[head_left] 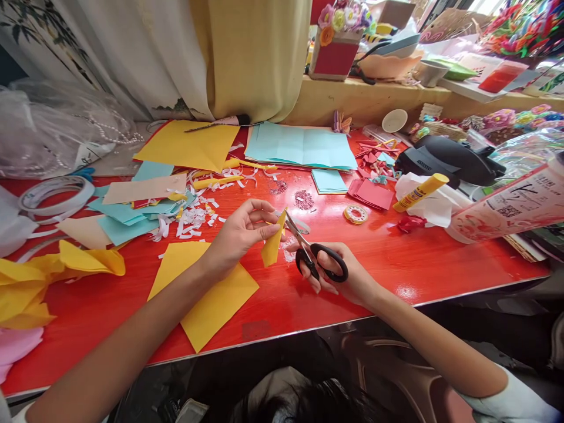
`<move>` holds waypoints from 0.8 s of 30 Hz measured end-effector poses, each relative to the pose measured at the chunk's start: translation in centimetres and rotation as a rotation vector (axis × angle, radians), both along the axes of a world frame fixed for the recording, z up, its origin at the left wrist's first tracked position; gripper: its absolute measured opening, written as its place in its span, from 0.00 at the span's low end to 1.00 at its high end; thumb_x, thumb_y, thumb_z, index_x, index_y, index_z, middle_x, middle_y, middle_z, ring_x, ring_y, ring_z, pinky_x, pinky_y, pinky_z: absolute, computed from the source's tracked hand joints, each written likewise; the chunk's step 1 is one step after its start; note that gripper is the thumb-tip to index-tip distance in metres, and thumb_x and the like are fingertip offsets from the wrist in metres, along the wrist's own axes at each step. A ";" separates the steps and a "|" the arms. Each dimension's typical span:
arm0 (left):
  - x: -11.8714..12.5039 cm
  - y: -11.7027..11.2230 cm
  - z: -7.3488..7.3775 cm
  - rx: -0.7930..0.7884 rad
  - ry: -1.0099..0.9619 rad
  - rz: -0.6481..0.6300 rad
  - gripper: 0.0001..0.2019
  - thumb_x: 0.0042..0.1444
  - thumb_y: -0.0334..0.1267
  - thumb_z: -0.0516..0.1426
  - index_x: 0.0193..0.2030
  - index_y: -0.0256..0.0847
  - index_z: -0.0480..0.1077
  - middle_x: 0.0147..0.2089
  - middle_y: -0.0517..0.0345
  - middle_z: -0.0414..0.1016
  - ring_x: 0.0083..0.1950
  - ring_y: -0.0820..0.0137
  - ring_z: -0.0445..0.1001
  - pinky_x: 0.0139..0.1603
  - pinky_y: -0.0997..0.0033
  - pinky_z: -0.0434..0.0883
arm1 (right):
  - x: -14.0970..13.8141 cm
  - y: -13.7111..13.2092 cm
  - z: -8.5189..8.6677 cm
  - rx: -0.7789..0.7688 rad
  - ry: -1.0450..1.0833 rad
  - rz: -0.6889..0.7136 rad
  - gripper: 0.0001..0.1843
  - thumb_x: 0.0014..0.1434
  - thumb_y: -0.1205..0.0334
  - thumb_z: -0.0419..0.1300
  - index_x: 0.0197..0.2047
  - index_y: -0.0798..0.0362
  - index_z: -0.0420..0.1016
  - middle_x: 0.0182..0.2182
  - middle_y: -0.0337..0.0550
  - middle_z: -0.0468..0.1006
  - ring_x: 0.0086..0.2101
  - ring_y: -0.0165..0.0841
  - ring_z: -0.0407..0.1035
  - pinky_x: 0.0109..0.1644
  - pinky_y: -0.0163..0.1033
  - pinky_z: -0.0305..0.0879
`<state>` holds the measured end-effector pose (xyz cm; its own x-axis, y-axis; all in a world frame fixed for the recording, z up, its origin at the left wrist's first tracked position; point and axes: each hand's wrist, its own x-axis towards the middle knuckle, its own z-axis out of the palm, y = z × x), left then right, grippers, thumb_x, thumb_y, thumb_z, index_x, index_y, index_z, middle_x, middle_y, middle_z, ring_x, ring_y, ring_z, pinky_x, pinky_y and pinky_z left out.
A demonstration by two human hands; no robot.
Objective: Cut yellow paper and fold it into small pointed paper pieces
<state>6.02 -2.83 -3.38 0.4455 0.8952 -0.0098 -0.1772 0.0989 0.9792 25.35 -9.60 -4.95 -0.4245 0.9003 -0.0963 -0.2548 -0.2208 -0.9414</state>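
Between the thumb and fingers of my left hand (pixel 240 235) is a small folded piece of yellow paper (pixel 274 242), raised above the table. My right hand (pixel 337 273) grips black-handled scissors (pixel 304 239), with thumb and fingers through the loops. The scissor blades point up and left and meet the top edge of the yellow piece; how far they are parted is hard to see. Below my left forearm lies a larger yellow sheet (pixel 220 305), flat on the red table (pixel 308 311) and partly covered by the arm.
Paper scraps (pixel 200 211) and blue cut pieces (pixel 126 226) lie left. Blue sheets (pixel 299 144) and a yellow sheet (pixel 191 141) are at the back. Rightward are a tape roll (pixel 355 214), red paper squares (pixel 371 194), a glue stick (pixel 420 192) and a large pink-labelled bottle (pixel 506 202).
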 end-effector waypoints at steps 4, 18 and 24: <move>0.3 -0.4 -0.1 0.054 0.021 0.024 0.14 0.48 0.34 0.63 0.38 0.40 0.62 0.37 0.62 0.69 0.40 0.75 0.71 0.43 0.75 0.68 | -0.6 0.2 -0.1 0.037 0.018 0.016 0.26 0.55 0.45 0.59 0.48 0.56 0.69 0.27 0.40 0.68 0.19 0.24 0.61 0.16 0.29 0.51; 0.7 -0.8 -0.5 0.111 -0.011 -0.054 0.12 0.51 0.32 0.61 0.38 0.42 0.61 0.34 0.65 0.69 0.38 0.77 0.74 0.43 0.79 0.69 | -0.7 0.6 -0.8 0.030 0.110 0.090 0.27 0.56 0.38 0.53 0.48 0.52 0.65 0.33 0.45 0.70 0.27 0.29 0.64 0.21 0.30 0.54; 0.6 -0.7 -0.4 0.102 -0.011 -0.059 0.12 0.51 0.31 0.61 0.38 0.42 0.61 0.36 0.65 0.68 0.39 0.77 0.74 0.43 0.78 0.69 | -0.6 0.6 -0.6 0.049 0.100 0.090 0.26 0.57 0.39 0.53 0.44 0.54 0.67 0.27 0.41 0.69 0.21 0.25 0.61 0.17 0.28 0.49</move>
